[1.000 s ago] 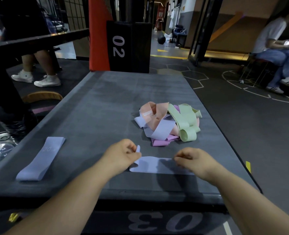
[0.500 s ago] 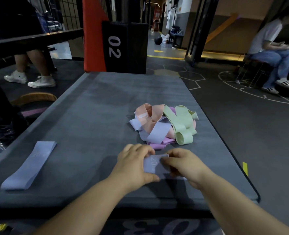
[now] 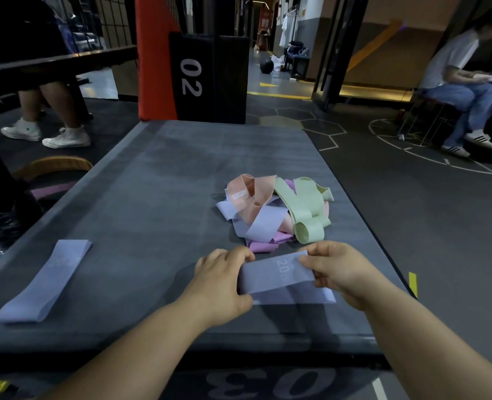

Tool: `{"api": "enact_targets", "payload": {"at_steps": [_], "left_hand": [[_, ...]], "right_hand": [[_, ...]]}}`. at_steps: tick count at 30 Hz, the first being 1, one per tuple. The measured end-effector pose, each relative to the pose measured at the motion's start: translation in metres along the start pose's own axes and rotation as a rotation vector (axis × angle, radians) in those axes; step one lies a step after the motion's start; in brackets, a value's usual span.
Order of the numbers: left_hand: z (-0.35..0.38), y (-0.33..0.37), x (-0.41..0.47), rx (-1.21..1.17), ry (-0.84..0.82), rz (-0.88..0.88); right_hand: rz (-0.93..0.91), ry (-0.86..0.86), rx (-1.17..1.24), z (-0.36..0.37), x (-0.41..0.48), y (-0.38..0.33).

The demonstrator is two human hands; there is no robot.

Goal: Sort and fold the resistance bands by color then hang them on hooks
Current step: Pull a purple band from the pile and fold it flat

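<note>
Lavender band [image 3: 276, 277], printed "20", lies doubled over at 6 o'clock on the grey platform [image 3: 152, 183], close to its near edge. I see its upper layer raised a little and tilted, while the lower layer lies flat on the surface beneath. My left hand [image 3: 221, 281] has its fingers curled over the band's left end with the thumb along the near edge, gripping it. My right hand [image 3: 337, 272] pinches the right end between thumb and curled fingers.

At 12 o'clock from the held band, just beyond my knuckles, sits a tangled pile of bands [image 3: 273, 209]: peach, mint green, lavender and pink-purple strips looped over one another. Well apart at 9 o'clock, a second lavender band [image 3: 45, 281] lies folded flat near the platform's left edge.

Past the far end of the platform, at 12 o'clock, stands a black pad marked "02" [image 3: 207, 79] beside an orange pad [image 3: 155, 59]. At 10 o'clock I see a standing person's legs in white sneakers [image 3: 65, 137]; at 2 o'clock a seated person [image 3: 455, 76] in jeans.
</note>
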State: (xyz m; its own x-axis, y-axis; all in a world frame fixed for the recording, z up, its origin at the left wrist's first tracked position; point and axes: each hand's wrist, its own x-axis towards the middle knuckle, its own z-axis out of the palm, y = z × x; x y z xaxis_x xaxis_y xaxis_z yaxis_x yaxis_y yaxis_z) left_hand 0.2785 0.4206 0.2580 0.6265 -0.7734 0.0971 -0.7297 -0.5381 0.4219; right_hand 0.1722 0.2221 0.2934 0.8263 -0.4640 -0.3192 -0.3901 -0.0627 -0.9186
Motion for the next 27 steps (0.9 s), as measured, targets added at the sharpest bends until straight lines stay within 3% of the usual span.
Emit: {"api": "enact_targets", "payload": {"at_steps": [6,15,21,27], "left_hand": [[-0.003,-0.006,-0.006,-0.008,-0.043,-0.005],[-0.007,-0.015,-0.010,-0.127,-0.089,-0.094],[-0.012,-0.015,-0.010,-0.114,-0.087,-0.042],[-0.009,-0.020,-0.009,-0.083,-0.102,-0.027]], "right_hand": [[0.027,0.058,-0.049,-0.014,-0.001,0.004],[0.019,0.171,-0.331,-0.004,0.001,0.013],[-0.013,0.192,-0.584,-0.003,0.006,0.018],[-0.032,0.193,-0.676,0.000,0.005,0.021]]}}
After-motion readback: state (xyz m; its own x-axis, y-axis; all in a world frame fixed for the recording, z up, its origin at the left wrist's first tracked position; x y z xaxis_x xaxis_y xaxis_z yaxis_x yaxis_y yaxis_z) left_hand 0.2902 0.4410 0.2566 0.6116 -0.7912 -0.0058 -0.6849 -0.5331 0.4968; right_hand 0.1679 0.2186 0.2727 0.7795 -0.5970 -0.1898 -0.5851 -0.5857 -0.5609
